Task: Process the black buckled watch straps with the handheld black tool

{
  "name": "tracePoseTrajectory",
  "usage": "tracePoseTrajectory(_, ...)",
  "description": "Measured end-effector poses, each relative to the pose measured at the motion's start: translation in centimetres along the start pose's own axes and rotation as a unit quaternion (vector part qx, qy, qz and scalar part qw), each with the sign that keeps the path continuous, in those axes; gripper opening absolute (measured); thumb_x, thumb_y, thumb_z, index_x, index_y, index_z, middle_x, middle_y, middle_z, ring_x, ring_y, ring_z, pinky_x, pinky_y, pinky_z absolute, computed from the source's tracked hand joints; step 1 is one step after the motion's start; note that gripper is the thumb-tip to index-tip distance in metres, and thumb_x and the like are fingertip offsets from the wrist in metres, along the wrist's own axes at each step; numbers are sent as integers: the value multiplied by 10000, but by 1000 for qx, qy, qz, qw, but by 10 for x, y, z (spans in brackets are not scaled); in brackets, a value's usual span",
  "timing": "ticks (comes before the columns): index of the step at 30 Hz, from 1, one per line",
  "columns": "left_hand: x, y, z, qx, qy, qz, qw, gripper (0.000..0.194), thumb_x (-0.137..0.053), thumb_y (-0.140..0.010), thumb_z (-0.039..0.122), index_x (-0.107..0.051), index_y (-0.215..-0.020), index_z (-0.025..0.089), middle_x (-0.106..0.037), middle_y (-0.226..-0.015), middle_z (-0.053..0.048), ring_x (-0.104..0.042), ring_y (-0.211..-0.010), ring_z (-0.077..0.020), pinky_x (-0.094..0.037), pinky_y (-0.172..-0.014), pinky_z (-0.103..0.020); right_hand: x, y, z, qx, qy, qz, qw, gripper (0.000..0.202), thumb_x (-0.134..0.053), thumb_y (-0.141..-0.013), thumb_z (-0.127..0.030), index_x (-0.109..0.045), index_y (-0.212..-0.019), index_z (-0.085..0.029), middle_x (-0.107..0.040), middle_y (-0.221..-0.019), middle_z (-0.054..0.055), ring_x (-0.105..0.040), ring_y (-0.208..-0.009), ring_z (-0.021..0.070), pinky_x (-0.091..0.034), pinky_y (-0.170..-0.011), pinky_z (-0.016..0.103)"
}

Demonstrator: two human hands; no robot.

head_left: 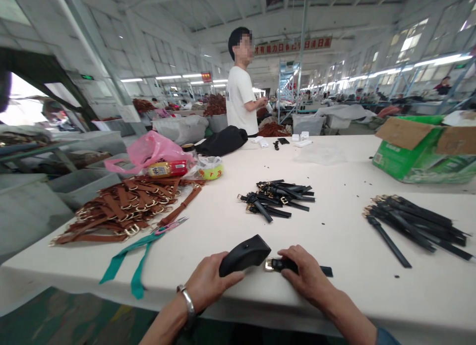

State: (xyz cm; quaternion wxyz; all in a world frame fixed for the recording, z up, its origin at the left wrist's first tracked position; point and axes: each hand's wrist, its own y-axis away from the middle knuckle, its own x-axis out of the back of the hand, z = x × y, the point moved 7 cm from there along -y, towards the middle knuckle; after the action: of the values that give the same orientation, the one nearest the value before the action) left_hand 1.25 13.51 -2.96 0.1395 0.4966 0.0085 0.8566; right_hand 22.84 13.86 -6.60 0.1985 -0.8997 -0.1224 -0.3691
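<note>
A heap of buckled straps (124,206) lies toward the left edge of the bench (208,226), with a plastic bag (150,150) behind it and scissors (174,225) at its front right. I see a small pile of straps (280,196) mid-bench and a strap bundle (412,218) toward the right edge, in front of a carton (403,154) near the far right corner. By the front edge, the right hand (308,273) is on a single strap (288,264), just right of the handheld device (243,256) in the left hand (208,280). Beyond the far edge stands a co-worker (241,99).
</note>
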Motion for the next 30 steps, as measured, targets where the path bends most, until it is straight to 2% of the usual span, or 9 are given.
tracePoseTrajectory(4,2,11,22,1,-76,-25,997,426,-490,-663,564,-580,-896,220,-640,-800,-26,-573,-744,-193,-399,-623,-247,3,1,5,-9,-29,37,999,275,-577,-644,-119,-564,-901,-215,-550,-855,26,-491,-815,187,-400,-735,317)
tracePoseTrajectory(8,-6,7,34,4,-129,-57,990,380,-506,-658,532,-582,-906,255,-646,-838,-40,-580,-789,-220,-405,-645,-275,7,0,7,-27,-56,60,996,175,-585,-636,-122,-586,-792,-200,-530,-900,33,-507,-823,174,-411,-726,294)
tracePoseTrajectory(15,-17,-16,39,-2,-116,-42,992,373,-505,-653,523,-596,-880,242,-649,-833,-36,-583,-774,-206,-415,-635,-266,8,3,6,-38,-49,64,996,134,-576,-666,-151,-597,-790,-196,-534,-898,37,-502,-855,178,-407,-750,298)
tracePoseTrajectory(21,-20,-11,35,13,-99,-49,994,370,-483,-675,510,-593,-886,226,-647,-818,-39,-586,-759,-200,-408,-600,-250,17,14,13,-80,8,58,995,164,-603,-654,-180,-624,-810,-222,-544,-862,38,-476,-855,206,-389,-756,333)
tracePoseTrajectory(26,-12,-10,36,3,-120,-71,990,362,-496,-664,504,-591,-886,235,-649,-824,-32,-586,-769,-202,-413,-622,-254,21,20,12,-72,15,36,997,216,-554,-702,-182,-623,-898,-241,-531,-860,42,-468,-843,202,-392,-734,328)
tracePoseTrajectory(30,0,-13,53,-17,-190,-81,978,345,-490,-663,493,-592,-868,235,-646,-839,-44,-585,-786,-218,-418,-647,-281,19,25,14,-67,29,45,996,255,-524,-702,-149,-600,-931,-231,-518,-854,45,-462,-833,200,-394,-729,335)
